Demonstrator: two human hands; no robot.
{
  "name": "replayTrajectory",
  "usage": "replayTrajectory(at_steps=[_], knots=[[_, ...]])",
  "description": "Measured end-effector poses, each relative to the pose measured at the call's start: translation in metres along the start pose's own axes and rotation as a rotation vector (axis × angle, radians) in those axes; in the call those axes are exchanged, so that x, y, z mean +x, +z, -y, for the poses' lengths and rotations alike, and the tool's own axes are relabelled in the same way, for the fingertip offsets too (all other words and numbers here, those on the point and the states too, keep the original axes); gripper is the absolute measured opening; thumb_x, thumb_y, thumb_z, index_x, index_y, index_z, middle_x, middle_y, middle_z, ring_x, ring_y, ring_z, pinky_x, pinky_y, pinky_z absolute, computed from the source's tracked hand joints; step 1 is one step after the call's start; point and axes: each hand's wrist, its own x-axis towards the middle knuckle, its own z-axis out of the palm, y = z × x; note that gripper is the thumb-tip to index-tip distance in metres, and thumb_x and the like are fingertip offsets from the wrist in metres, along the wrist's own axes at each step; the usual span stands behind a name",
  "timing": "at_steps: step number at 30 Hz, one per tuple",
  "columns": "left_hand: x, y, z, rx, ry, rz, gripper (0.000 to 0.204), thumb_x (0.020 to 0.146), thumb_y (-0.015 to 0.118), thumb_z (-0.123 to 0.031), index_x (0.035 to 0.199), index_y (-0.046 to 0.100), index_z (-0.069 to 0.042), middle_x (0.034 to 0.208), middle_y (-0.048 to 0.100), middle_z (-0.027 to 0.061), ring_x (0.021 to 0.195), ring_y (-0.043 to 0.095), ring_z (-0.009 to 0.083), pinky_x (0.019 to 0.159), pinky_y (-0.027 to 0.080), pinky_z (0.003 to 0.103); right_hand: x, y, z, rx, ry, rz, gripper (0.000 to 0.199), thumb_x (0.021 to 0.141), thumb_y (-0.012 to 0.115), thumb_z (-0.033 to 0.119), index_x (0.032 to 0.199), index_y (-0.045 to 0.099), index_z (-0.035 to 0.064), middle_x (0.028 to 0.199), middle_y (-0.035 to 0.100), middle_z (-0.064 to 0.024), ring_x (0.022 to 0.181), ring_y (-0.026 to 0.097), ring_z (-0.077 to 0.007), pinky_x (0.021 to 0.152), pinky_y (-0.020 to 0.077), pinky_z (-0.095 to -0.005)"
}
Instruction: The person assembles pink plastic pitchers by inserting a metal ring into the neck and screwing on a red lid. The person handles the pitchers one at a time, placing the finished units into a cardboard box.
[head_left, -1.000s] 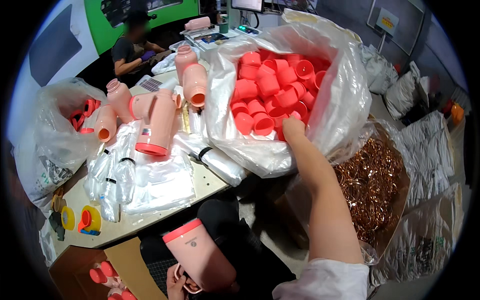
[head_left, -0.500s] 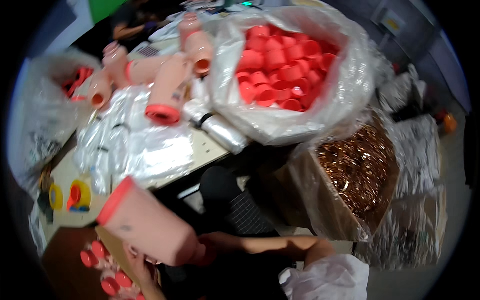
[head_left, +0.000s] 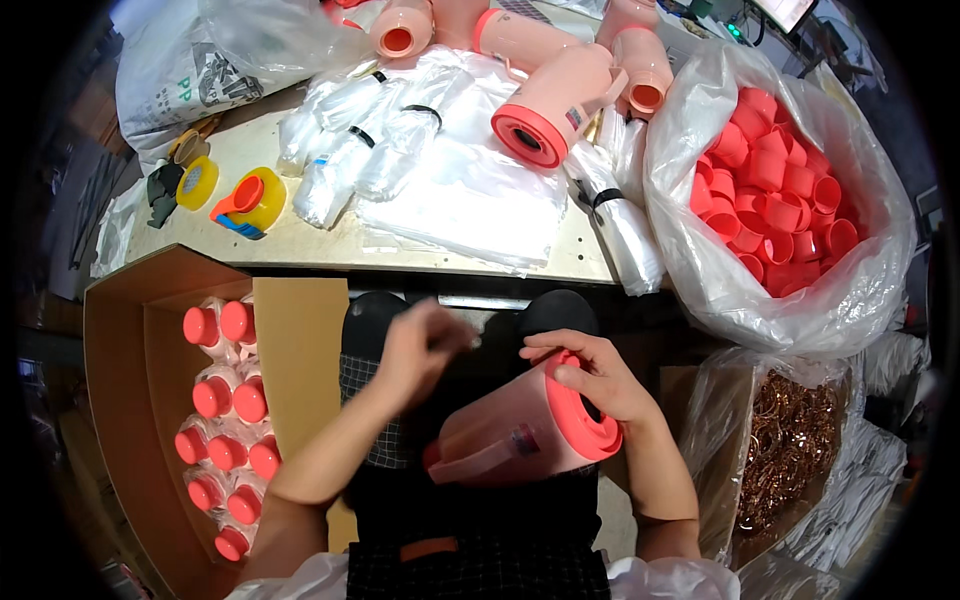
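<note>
Below the edge of the cream worktable (head_left: pixel 300 250), over the person's lap, the right hand (head_left: pixel 590 375) lies curled across the red-rimmed mouth of a pale pink plastic jug (head_left: pixel 525 430), which is tipped on its side with its handle pointing down and to the left. Its fingers are spread over the rim, the thumb pressed on the red collar, and the right forearm comes up from the lower edge with the wrist bent inward. The left hand (head_left: pixel 425 345) is raised just beside the jug without touching it, its fingers bunched together at the tips as if pinching something small; what they pinch is too blurred to tell. The left forearm slants up from the lower left. To the left stands an open brown cardboard box (head_left: pixel 130 400) holding bagged pink jugs with red tops. On the table lie clear plastic bags (head_left: pixel 450 190) and more pink jugs (head_left: pixel 550 110), and to the right a big clear sack of red plastic caps (head_left: pixel 780 190).
</note>
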Motion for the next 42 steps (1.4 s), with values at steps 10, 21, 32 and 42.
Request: replayTrajectory(at_steps=[10,21,32,42], knots=[[0.186,0.018,0.057,0.698,0.292,-0.08,0.015,0.09,0.066,-0.016,0.088,0.066,-0.001,0.093,0.066,0.0175,0.094,0.062,0.0381,0.083,0.049,0.048,0.033,-0.019,0.007,-0.268,-0.109,0.027,0.027,0.088,0.071,0.012,0.112,0.07,-0.0007,0.104,0.072,-0.0141,0.098,0.068,-0.023,0.09,0.0517,-0.0334],[0.182,0.02,0.04,0.855,0.377,-0.13,0.019,0.093,0.061,-0.018,0.087,0.066,-0.002,0.093,0.066,0.0173,0.093,0.063,0.0373,0.081,0.05,0.047,0.053,-0.028,0.001,-0.041,0.198,0.099,0.022,0.095,0.066,0.015,0.106,0.07,-0.0038,0.093,0.073,-0.0093,0.082,0.068,-0.0136,0.075,0.0528,-0.0272],[0.122,0.063,0.006,-0.467,-0.063,0.158,0.022,0.105,0.052,-0.022,0.093,0.061,-0.006,0.078,0.059,-0.0004,0.067,0.051,0.0108,0.064,0.043,0.026,0.067,-0.029,-0.05,-0.093,-0.235,-0.67,0.02,0.083,0.081,0.013,0.091,0.071,-0.002,0.078,0.07,-0.0068,0.07,0.066,-0.0139,0.064,0.0525,-0.0282],[0.063,0.071,-0.02,-0.473,0.023,0.107,0.017,0.106,0.054,-0.021,0.103,0.059,-0.005,0.091,0.069,0.0076,0.077,0.065,0.0134,0.072,0.05,0.024,0.044,-0.026,-0.04,-0.055,-0.214,-0.624,0.017,0.083,0.077,0.0,0.1,0.072,0.0008,0.092,0.071,-0.0029,0.082,0.065,-0.0092,0.075,0.052,-0.0242]])
